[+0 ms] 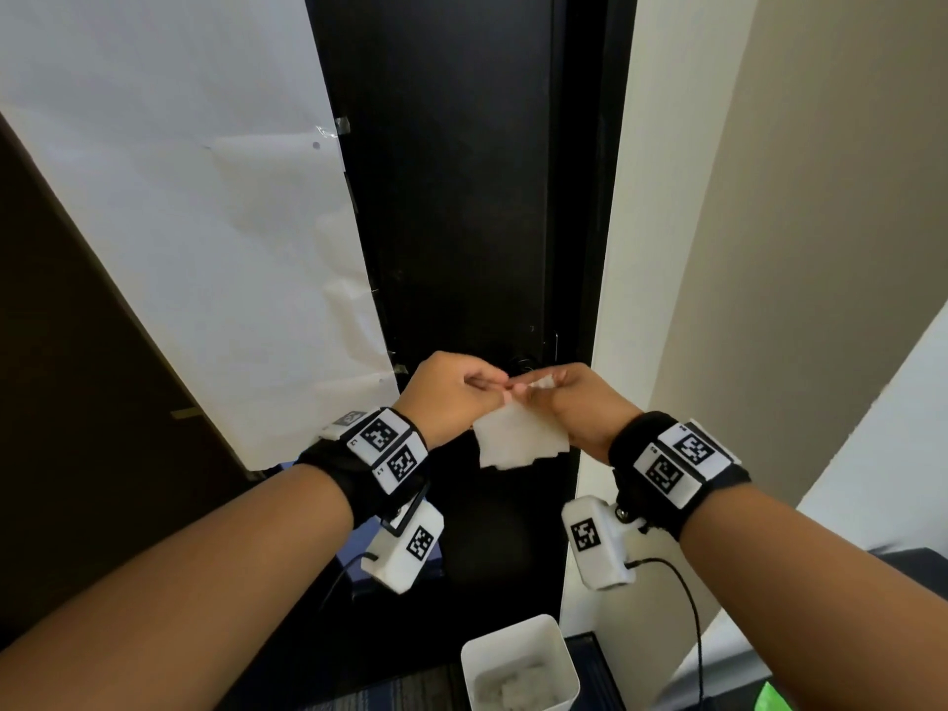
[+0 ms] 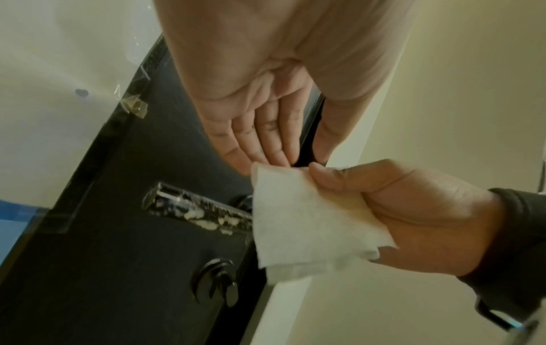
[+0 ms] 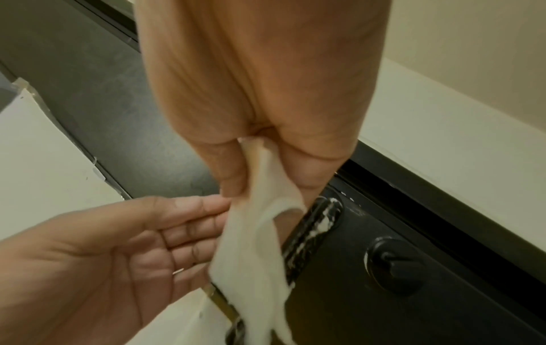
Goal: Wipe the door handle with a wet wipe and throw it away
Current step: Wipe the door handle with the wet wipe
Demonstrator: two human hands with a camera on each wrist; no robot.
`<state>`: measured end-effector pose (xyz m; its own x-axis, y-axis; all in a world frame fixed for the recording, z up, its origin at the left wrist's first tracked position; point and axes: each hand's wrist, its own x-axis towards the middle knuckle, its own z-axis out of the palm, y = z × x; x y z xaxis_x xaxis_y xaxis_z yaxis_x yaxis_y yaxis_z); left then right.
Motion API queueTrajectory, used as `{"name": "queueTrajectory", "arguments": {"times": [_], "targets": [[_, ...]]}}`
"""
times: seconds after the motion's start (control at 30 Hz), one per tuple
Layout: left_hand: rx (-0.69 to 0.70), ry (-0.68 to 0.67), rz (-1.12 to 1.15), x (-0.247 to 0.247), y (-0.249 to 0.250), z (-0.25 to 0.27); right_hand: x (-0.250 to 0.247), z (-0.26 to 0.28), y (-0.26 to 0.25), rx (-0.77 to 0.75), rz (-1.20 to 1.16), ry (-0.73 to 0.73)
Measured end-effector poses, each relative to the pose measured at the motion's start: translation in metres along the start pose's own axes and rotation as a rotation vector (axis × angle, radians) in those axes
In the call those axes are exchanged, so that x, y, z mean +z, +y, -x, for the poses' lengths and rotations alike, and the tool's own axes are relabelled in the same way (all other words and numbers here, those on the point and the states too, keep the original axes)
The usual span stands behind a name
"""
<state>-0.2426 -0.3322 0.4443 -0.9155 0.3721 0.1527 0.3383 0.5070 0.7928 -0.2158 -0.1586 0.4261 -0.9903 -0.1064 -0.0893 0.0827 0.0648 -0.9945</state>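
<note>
Both hands [image 1: 508, 397] (wipe [image 1: 518, 443] pinched) hide handle [image 2: 200, 207].

We see a white wipe [image 1: 518, 443], a black door [image 1: 461, 197], and a handle [image 2: 200, 207] flecked with white.

— How many hands do I have up? 
— Two: my left hand [image 1: 451, 390] and my right hand [image 1: 579, 402].

— And wipes? 
— One wet wipe [image 1: 518, 441], hanging between them.

— Handles? 
— One door handle [image 2: 195, 206], just past my fingers, on one black door [image 1: 461, 197]. One round lock [image 2: 217, 281] sits under it.

— Bins? 
— One white bin [image 1: 518, 664], down below my hands. I can't count the wipes in it.

— Bands? 
— Two, one on each wrist.
</note>
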Motion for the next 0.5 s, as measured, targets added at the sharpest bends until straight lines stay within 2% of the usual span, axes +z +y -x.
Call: {"name": "queueTrajectory", "arguments": {"times": [0.13, 0.2, 0.27, 0.4, 0.5], "targets": [[0.066, 0.101, -0.144, -0.01, 0.0, -0.005, -0.014, -0.019, -0.013, -0.089, 0.119, 0.261], [0.146, 0.068, -0.303, -0.016, -0.004, -0.006, -0.022, -0.027, -0.016, -0.15, 0.249, 0.41], [0.221, 0.016, -0.523, -0.024, -0.009, -0.007, -0.027, -0.031, -0.017, -0.174, 0.375, 0.48], [0.311, 0.005, -1.005, -0.036, -0.02, -0.014, -0.021, -0.038, 0.001, -0.226, 0.485, 0.474], [0.311, 0.002, -1.206, -0.046, -0.027, -0.018, -0.006, -0.036, 0.021, -0.223, 0.527, 0.365]]}}
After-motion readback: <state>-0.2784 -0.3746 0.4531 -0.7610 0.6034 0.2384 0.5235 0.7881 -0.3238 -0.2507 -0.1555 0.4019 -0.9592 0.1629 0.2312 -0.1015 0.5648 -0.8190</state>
